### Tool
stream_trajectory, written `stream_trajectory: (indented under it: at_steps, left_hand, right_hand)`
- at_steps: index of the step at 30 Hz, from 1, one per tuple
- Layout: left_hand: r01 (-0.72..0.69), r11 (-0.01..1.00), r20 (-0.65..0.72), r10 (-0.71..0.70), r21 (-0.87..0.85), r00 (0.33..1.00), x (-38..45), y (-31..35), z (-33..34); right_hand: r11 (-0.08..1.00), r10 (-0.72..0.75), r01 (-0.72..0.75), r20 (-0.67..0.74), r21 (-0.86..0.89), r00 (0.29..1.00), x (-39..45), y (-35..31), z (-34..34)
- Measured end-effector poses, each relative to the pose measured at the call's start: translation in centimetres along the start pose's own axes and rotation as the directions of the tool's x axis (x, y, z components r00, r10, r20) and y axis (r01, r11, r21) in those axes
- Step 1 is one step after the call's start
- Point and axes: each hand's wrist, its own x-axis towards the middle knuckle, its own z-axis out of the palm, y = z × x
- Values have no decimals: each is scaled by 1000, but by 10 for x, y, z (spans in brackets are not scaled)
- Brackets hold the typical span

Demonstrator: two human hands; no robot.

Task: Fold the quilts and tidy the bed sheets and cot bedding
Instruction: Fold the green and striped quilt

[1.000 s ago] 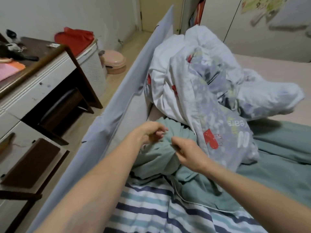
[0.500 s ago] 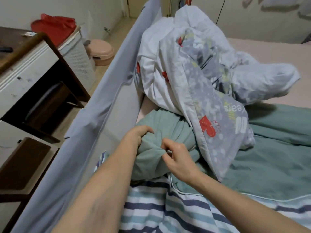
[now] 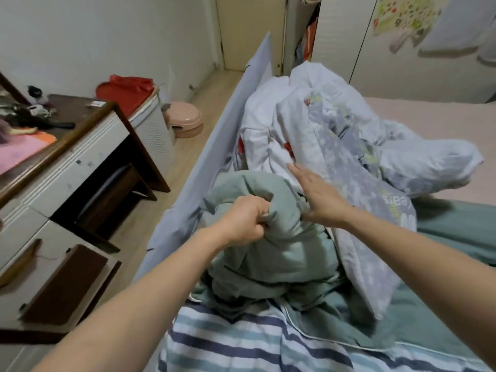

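Note:
A sage-green quilt (image 3: 279, 253) is bunched up near the bed's left side, its striped blue-and-white underside (image 3: 241, 342) showing at the bottom. My left hand (image 3: 243, 220) is closed on a raised fold of the green quilt. My right hand (image 3: 316, 196) is flat with fingers spread, pressed against the edge of a crumpled white and lilac patterned quilt (image 3: 349, 157) that is heaped over the green one. The pink bed sheet (image 3: 418, 111) shows at the far right.
A grey fabric bed rail (image 3: 214, 157) runs along the bed's left side. Beyond it are a wooden floor, a desk with drawers (image 3: 67, 162), a white basket with a red lid (image 3: 145, 114) and a pink potty (image 3: 185, 122). A wardrobe stands behind the bed.
My left hand has gripped the green quilt and lifted a fold upward. My right hand has let go of the green fabric, opened and moved up against the patterned quilt.

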Motion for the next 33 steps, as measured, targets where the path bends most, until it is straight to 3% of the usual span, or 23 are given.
stream_trajectory:
  at_steps: [2,4,6,8,9,10,11,12,13,14,15,16,18,20,21,23,25,27,29,30,33]
  left_hand:
    - [-157,954,138,125,255,983,-4,20,-12]
    - [-203,903,242,114,379,963,-7,29,-12]
    - [-72,947,289,-24,315,957,-12,24,-11]
    - [271,961,269,-247,-54,931,-17,15,-11]
    - [459,812,211,-409,-361,888,-18,8,-11]
    - [552,527,174,-603,-646,779,-18,5,-14]
    - [528,245,196,-739,-813,644,-17,-1,-16]
    - [464,90,234,-769,-881,594,-12,-7,-16]
    - [426,19,278,-731,-904,623,-6,-14,-18]
    - [415,-5,323,-634,-910,702,-2,-11,-19]
    - [426,12,350,-548,-905,760,1,-4,-20]
    - [473,75,370,-520,-878,770,5,5,-19]
    - [608,249,406,-551,-754,729,9,22,-17]
    - [647,368,324,-639,-668,698,3,32,-19]
    - [616,407,269,-642,-674,718,-2,34,-24]
    - [506,487,180,-570,-711,802,-18,41,-37]
    - [414,572,147,-454,-708,879,-42,49,-47]
    - [377,607,164,-377,-700,912,-61,51,-49]
    - [369,597,190,-342,-712,920,-81,53,-47]
    - [373,581,203,-337,-723,919,-91,53,-45]
    - [410,498,265,-338,-764,903,-113,52,-41]
  right_hand:
    - [981,-89,119,195,-153,977,16,-12,-8]
    - [991,-84,109,278,-75,957,19,-24,-3]
    - [996,-31,19,149,84,988,8,-29,12]
    - [971,147,-118,-134,206,980,-8,-31,26]
    - [934,277,-194,-269,299,923,-17,-34,29]
    - [892,362,-211,-353,400,863,-24,-39,31]
    - [860,383,-165,-396,483,834,-32,-46,31]
    - [842,350,-82,-423,533,836,-43,-56,29]
    - [833,273,11,-430,553,861,-47,-68,29]
    - [833,180,89,-419,546,890,-55,-80,29]
    - [849,83,147,-404,507,911,-66,-90,31]
    - [872,11,182,-391,454,920,-77,-98,33]
    - [883,-25,198,-376,427,926,-94,-101,39]
    - [874,59,141,-389,465,919,-109,-89,45]
    - [876,152,53,-379,480,913,-113,-79,47]
    - [833,352,-113,-362,541,863,-118,-57,43]
    - [771,438,-148,-346,620,830,-121,-43,31]
    - [807,354,-143,-275,572,894,-115,-29,15]
    - [888,247,-197,-70,415,966,-105,-24,3]
    - [908,256,-266,73,323,964,-102,-32,1]
    - [895,294,-355,243,269,924,-96,-54,7]
